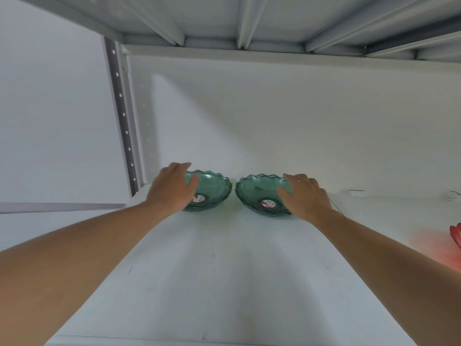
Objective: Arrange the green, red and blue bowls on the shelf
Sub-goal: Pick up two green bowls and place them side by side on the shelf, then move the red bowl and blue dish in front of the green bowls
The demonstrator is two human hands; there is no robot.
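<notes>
Two translucent green bowls with wavy rims stand side by side at the back of the white shelf [224,270], close to the rear wall. My left hand [172,188] grips the left rim of the left green bowl [212,188], thumb inside the bowl. My right hand [304,196] grips the right rim of the right green bowl [257,191] the same way. Each bowl has a round red and white sticker inside. A red bowl [456,237] shows only as an edge at the far right of the shelf. No blue bowl is in view.
A perforated metal upright [122,116] stands at the shelf's back left corner. The ribbed underside of the upper shelf [249,18] hangs overhead. A thin wire and small fittings [356,192] lie against the back wall on the right.
</notes>
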